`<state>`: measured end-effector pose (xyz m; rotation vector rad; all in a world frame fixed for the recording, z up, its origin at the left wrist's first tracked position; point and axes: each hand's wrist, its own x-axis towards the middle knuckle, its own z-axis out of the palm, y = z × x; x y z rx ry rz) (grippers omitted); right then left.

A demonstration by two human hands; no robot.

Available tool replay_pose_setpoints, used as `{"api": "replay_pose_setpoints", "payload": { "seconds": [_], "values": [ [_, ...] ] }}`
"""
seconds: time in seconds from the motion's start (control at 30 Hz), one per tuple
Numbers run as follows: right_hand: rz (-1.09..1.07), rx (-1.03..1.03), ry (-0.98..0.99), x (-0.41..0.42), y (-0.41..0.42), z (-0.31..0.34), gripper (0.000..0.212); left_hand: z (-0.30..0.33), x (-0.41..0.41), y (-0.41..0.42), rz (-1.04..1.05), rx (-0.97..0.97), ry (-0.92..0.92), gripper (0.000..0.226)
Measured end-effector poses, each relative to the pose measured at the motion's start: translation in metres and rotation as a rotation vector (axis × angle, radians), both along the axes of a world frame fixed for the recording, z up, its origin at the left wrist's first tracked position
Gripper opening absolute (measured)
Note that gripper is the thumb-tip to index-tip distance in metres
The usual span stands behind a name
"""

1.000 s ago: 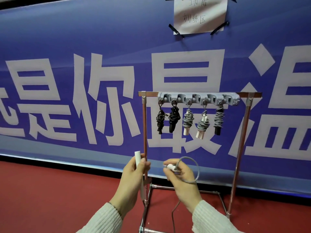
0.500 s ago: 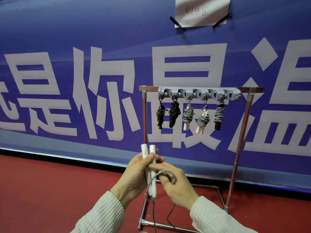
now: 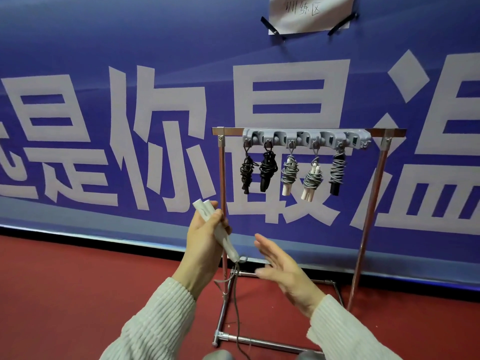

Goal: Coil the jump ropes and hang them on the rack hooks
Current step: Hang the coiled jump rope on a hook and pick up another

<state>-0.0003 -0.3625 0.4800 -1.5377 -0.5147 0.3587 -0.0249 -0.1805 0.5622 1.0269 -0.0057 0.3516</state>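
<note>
My left hand (image 3: pixel 205 242) grips the two white handles (image 3: pixel 218 229) of a jump rope side by side, tilted up to the left. Its grey cord (image 3: pixel 235 302) hangs down from the handles toward the floor. My right hand (image 3: pixel 283 266) is just right of the handles, fingers straight, palm turned left, holding nothing. Behind stands a metal rack (image 3: pixel 222 178) with a grey hook bar (image 3: pixel 306 138). Several coiled ropes hang from its hooks: two black ones (image 3: pixel 267 170) on the left, then grey-corded ones with white handles (image 3: pixel 289 172) and one with a black handle (image 3: pixel 337 170).
A blue banner with large white characters (image 3: pixel 130 126) covers the wall behind the rack. The floor (image 3: pixel 65 294) is red. The rack's base bars (image 3: pixel 259 342) lie on the floor below my hands. A paper sign (image 3: pixel 310 11) is taped above.
My right hand brought the second handle to the first, let go and moved away to the right with fingers straight. My left hand now holds both handles, tilted leftward.
</note>
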Motion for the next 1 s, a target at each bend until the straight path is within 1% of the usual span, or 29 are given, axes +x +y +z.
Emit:
{"api": "replay_pose_setpoints", "payload": {
  "seconds": [0.07,0.1,0.13,0.2,0.23,0.3,0.33,0.37,0.4,0.43,0.47,0.5,0.53,0.57,0.6,0.67,0.7,0.77,0.8,0.83,0.87,0.9,0.93,0.97,1.0],
  "values": [
    [0.024,-0.158,-0.165,-0.005,0.014,0.009,0.082,-0.004,-0.004,-0.012,-0.037,0.011,-0.005,0.011],
    [0.048,-0.198,-0.205,-0.007,0.022,0.011,0.071,-0.005,-0.005,-0.016,-0.057,-0.007,-0.007,0.011],
    [0.042,-0.198,-0.223,-0.006,0.029,0.012,0.055,-0.006,-0.005,-0.018,-0.073,-0.039,-0.012,0.010],
    [-0.055,-0.133,-0.206,-0.004,0.036,0.012,0.019,-0.008,-0.002,-0.018,-0.090,-0.120,-0.037,0.006],
    [-0.092,-0.100,-0.178,-0.003,0.036,0.011,0.011,-0.008,0.000,-0.017,-0.087,-0.164,-0.044,0.004],
    [-0.128,-0.099,-0.184,0.000,0.032,0.014,0.013,-0.012,0.005,-0.010,-0.034,-0.178,-0.017,0.003],
    [-0.148,-0.139,-0.217,0.001,0.029,0.016,0.017,-0.014,0.007,-0.006,-0.007,-0.140,0.031,0.010],
    [-0.166,-0.204,-0.263,0.003,0.025,0.020,0.020,-0.018,0.008,-0.001,0.026,-0.058,0.091,0.027],
    [-0.173,-0.274,-0.308,0.005,0.021,0.025,0.019,-0.023,0.008,0.006,0.069,0.072,0.137,0.051],
    [-0.166,-0.328,-0.337,0.007,0.016,0.030,0.017,-0.029,0.006,0.012,0.131,0.260,0.167,0.070],
    [-0.143,-0.363,-0.359,0.009,0.012,0.035,0.016,-0.035,0.002,0.019,0.237,0.538,0.149,0.079],
    [-0.116,-0.395,-0.379,0.010,0.007,0.039,0.016,-0.042,-0.002,0.024,0.383,0.889,0.037,0.077],
    [-0.090,-0.423,-0.395,0.011,0.003,0.044,0.018,-0.051,-0.004,0.029,0.491,1.246,-0.149,0.072],
    [-0.065,-0.445,-0.408,0.011,0.001,0.050,0.022,-0.056,-0.005,0.031,0.502,1.514,-0.311,0.069],
    [-0.044,-0.464,-0.422,0.011,-0.002,0.055,0.026,-0.061,-0.005,0.032,0.437,1.659,-0.386,0.067],
    [-0.024,-0.491,-0.449,0.011,-0.004,0.062,0.030,-0.068,-0.004,0.031,0.301,1.727,-0.376,0.060],
    [-0.016,-0.507,-0.450,0.012,-0.005,0.064,0.028,-0.068,-0.004,0.029,0.318,1.762,-0.383,0.048],
    [-0.020,-0.538,-0.438,0.014,-0.006,0.066,0.019,-0.066,-0.001,0.025,0.426,1.854,-0.433,0.022],
    [-0.042,-0.520,-0.419,0.016,-0.006,0.065,0.015,-0.065,0.001,0.023,0.457,1.892,-0.401,0.021],
    [-0.070,-0.456,-0.375,0.017,-0.007,0.061,0.011,-0.064,0.001,0.022,0.462,1.900,-0.330,0.025],
    [-0.093,-0.353,-0.295,0.019,-0.009,0.056,0.008,-0.062,0.000,0.020,0.418,1.851,-0.245,0.028],
    [-0.102,-0.239,-0.196,0.021,-0.011,0.049,0.006,-0.059,-0.002,0.019,0.330,1.735,-0.147,0.030],
    [-0.102,-0.147,-0.104,0.022,-0.014,0.041,0.005,-0.055,-0.003,0.016,0.212,1.546,-0.060,0.031],
    [-0.105,-0.074,-0.024,0.024,-0.016,0.031,0.006,-0.049,-0.005,0.013,0.111,1.303,0.006,0.035],
    [-0.117,-0.016,0.041,0.025,-0.018,0.021,0.007,-0.041,-0.008,0.010,0.007,1.012,0.094,0.040]
  ]
}}
